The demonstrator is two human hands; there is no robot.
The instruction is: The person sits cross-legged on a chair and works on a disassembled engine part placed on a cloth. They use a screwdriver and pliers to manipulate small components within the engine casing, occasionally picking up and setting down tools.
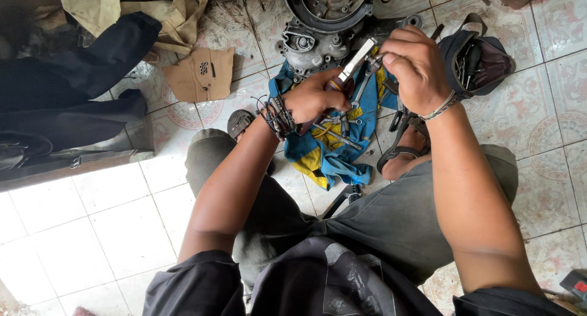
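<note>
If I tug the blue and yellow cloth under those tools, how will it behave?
The blue and yellow cloth looks floppy: it lies crumpled in folds. It would likely drag the loose metal tools resting on it, probably bunching rather than sliding flat.

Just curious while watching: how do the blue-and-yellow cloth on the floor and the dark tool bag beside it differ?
The cloth lies flat and crumpled, bright blue and yellow, with loose tools scattered on top. The tool bag is dark, stands open with a strap, and holds its tools inside. Both rest on the tiled floor near the engine.
</note>
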